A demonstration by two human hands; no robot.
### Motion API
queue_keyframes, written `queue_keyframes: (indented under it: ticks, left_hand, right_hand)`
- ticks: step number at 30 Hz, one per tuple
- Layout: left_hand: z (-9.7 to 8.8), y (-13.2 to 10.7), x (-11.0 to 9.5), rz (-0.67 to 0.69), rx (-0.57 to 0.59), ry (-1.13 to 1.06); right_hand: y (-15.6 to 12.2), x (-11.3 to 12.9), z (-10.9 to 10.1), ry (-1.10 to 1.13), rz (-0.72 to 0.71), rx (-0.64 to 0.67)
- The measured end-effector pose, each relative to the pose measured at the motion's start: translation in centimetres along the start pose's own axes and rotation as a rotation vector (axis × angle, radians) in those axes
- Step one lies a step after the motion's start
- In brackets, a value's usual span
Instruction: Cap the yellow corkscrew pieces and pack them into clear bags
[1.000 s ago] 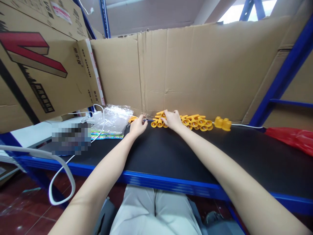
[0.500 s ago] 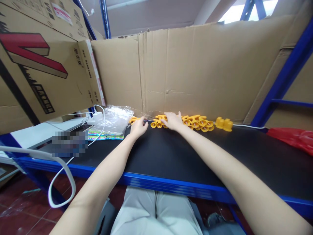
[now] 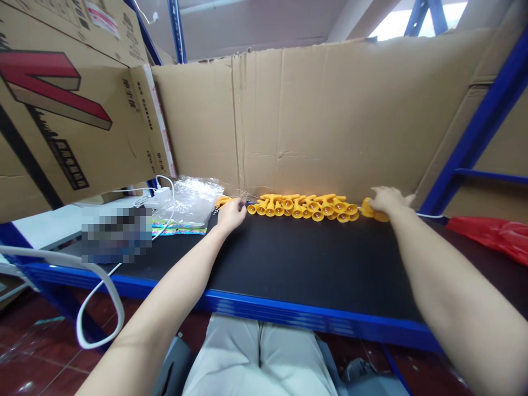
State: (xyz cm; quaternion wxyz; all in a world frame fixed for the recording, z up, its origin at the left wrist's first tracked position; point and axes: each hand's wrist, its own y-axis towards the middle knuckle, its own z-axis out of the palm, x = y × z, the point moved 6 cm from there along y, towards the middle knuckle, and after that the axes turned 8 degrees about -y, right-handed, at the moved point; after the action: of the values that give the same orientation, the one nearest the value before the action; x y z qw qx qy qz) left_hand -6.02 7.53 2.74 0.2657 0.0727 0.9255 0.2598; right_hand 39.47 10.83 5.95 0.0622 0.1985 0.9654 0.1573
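Note:
A row of yellow trumpet-shaped plastic pieces (image 3: pixel 304 208) lies piled along the back of the black tabletop, their round mouths facing me. At the row's left end rests my left hand (image 3: pixel 232 214), its fingers curled in; what they hold, if anything, I cannot make out. Just left of it are more yellow pieces (image 3: pixel 223 200), partly hidden. My right hand (image 3: pixel 391 200) is over a separate small group of yellow cup-like pieces (image 3: pixel 376 214) at the far right, thumb and fingers spread. The hand covers part of that group.
Clear plastic bags (image 3: pixel 190 201) lie left of my left hand, over colourful packaging (image 3: pixel 181 231). White cables (image 3: pixel 171 206) run nearby. A red plastic bag (image 3: pixel 490 236) sits at the right. Upright cardboard (image 3: pixel 330 121) backs the tabletop, and a blue metal edge (image 3: pixel 289 313) borders its front.
My right hand has moved from the middle of the yellow row to the separate pieces at the right, uncovering the row. My left hand has stayed nearly in place.

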Motion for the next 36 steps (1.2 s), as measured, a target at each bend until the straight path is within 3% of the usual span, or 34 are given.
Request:
queue_keyframes:
  ticks: [5, 10, 14, 19, 22, 29, 33, 36]
  left_hand:
    - [-0.9, 0.6, 2.0, -0.148, -0.099, -0.017]
    - [-1.7, 1.1, 4.2, -0.237, -0.151, -0.047]
    - [-0.4, 1.5, 5.3, -0.190, -0.045, 0.039]
    - [2.1, 1.3, 5.6, -0.127, 0.217, 0.204]
    - [2.5, 1.1, 5.1, -0.093, 0.296, 0.285]
    - [1.9, 0.9, 2.9, 0.008, 0.239, 0.290]
    - [1.9, 0.6, 1.3, 0.070, 0.223, 0.248]
    - [2.2, 0.0, 0.1, 0.110, 0.265, 0.207]
  right_hand:
    - [-0.7, -1.0, 4.6, -0.040, -0.011, 0.072]
    - [-0.9, -0.3, 5.2, -0.074, -0.050, 0.065]
    - [-1.1, 0.1, 4.3, -0.091, -0.067, 0.018]
    - [-1.5, 0.6, 2.9, -0.131, -0.037, -0.031]
    - [-1.5, 0.7, 2.7, -0.119, 0.001, 0.067]
    - [-0.5, 1.0, 2.4, -0.098, 0.001, 0.315]
    - [-2.6, 1.4, 2.3, -0.073, -0.040, 0.527]
    - [-5.4, 2.7, 2.0, -0.007, -0.157, 0.634]
